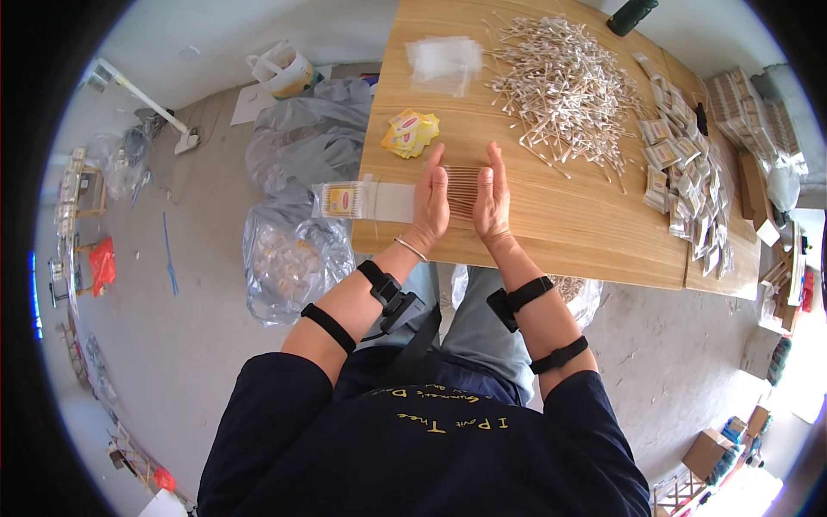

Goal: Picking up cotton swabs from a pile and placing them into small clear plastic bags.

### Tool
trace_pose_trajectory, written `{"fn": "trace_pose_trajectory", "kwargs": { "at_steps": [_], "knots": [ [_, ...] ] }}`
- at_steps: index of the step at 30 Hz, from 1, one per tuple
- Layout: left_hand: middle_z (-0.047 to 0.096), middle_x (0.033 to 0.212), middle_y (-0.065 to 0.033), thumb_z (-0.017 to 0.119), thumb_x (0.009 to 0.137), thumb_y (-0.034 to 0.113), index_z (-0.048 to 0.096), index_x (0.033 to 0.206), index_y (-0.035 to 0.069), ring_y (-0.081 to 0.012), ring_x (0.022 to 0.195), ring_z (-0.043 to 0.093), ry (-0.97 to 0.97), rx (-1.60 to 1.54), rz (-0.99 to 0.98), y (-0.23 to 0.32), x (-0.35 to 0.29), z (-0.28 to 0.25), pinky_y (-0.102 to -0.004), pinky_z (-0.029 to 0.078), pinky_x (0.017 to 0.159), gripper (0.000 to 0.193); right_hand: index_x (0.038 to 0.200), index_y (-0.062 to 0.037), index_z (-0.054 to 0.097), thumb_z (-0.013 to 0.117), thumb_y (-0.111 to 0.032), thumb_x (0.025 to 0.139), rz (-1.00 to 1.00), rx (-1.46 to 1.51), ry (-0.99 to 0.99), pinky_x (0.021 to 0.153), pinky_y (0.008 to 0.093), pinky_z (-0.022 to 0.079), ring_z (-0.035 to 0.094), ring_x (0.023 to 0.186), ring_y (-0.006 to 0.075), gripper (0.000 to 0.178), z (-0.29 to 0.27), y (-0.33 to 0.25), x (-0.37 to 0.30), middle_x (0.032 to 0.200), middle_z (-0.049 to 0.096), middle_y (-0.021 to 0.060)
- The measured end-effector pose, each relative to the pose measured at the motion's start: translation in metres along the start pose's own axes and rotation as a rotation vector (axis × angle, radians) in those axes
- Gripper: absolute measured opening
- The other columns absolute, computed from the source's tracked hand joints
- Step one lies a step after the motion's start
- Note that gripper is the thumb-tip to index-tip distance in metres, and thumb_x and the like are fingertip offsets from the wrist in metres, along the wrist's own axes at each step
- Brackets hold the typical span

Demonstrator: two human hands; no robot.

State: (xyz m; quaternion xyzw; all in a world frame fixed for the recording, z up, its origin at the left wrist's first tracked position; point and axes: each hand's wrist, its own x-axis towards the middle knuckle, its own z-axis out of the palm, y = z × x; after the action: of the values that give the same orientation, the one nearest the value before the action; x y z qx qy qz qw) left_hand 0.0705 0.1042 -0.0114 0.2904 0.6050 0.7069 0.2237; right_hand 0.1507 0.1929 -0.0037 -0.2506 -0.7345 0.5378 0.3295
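At the table's near edge, a row of cotton swabs [463, 191] lies side by side between my two palms. My left hand [432, 200] stands on edge at the row's left end, fingers straight. Facing it, my right hand [492, 200] is upright at the other end, its fingers also stretched out. The palms hide the swab tips. Left of my left hand lies a white strip [394, 202], beside a clear packet of swabs [342, 200] with a yellow label. Yellow cards [410, 133] are heaped just beyond, and clear flat bags [444, 65] lie farther back.
A large loose pile of cotton swabs [564, 86] covers the table's [568, 246] back middle. Filled packets [689, 185] are heaped at the right, near stacked packs [748, 112]. A dark green bottle [631, 15] is at the far edge. Grey plastic [310, 129] and a clear bag [289, 263] lie left.
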Motion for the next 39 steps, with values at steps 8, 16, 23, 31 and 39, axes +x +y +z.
{"fn": "trace_pose_trajectory", "kwargs": {
  "at_steps": [8,16,23,31,39],
  "knots": [
    [0.04,0.144,-0.0204,0.034,0.102,0.046,0.036,0.14,-0.006,-0.027,0.135,0.037,0.064,-0.091,0.003,-0.004,0.01,-0.009,-0.0362,0.026,0.112,0.064,0.143,0.0057,0.027,0.04,-0.047,0.097,-0.184,-0.779,-0.284,0.116,0.0473,0.016,0.018,0.142,0.0403,0.071,-0.012,-0.005,-0.002,0.151,0.025,0.0255],
    [0.041,0.144,-0.0212,0.032,0.103,0.045,0.037,0.139,-0.007,-0.0279,0.136,0.036,-0.005,-0.101,-0.028,-0.003,0.012,-0.011,-0.0354,0.026,0.112,0.064,0.145,0.0052,0.025,0.041,-0.062,0.09,-0.204,-1.173,-0.438,0.117,0.0467,0.009,0.013,0.144,0.0385,0.089,-0.005,-0.013,-0.015,0.154,0.018,0.023],
    [0.041,0.144,-0.0203,0.032,0.103,0.045,0.037,0.14,-0.006,-0.027,0.136,0.036,-0.024,-0.065,0.001,-0.005,0.012,-0.013,-0.0351,0.026,0.112,0.063,0.147,0.0037,0.021,0.044,-0.059,0.089,-0.192,-1.007,-0.383,0.117,0.0493,0.007,0.01,0.145,0.0388,0.088,-0.011,-0.013,-0.018,0.155,0.016,0.023],
    [0.039,0.146,-0.0195,0.032,0.102,0.047,0.035,0.141,-0.005,-0.0256,0.138,0.034,-0.039,-0.15,-0.051,0.001,0.011,-0.012,-0.0342,0.026,0.112,0.066,0.148,-0.0031,0.026,0.044,-0.061,0.088,-0.266,-1.118,-0.523,0.118,0.045,0.006,0.011,0.146,0.0299,0.085,-0.015,-0.017,-0.04,0.156,0.019,0.0151],
    [0.038,0.146,-0.0206,0.031,0.101,0.051,0.035,0.141,-0.006,-0.0261,0.138,0.034,-0.045,-0.101,-0.022,-0.003,0.011,-0.012,-0.0343,0.024,0.113,0.069,0.149,-0.0047,0.024,0.043,-0.06,0.089,-0.332,-1.147,-0.515,0.118,0.0451,0.004,0.009,0.146,0.0298,0.083,-0.021,-0.014,-0.036,0.157,0.017,0.0153]
  ]
}}
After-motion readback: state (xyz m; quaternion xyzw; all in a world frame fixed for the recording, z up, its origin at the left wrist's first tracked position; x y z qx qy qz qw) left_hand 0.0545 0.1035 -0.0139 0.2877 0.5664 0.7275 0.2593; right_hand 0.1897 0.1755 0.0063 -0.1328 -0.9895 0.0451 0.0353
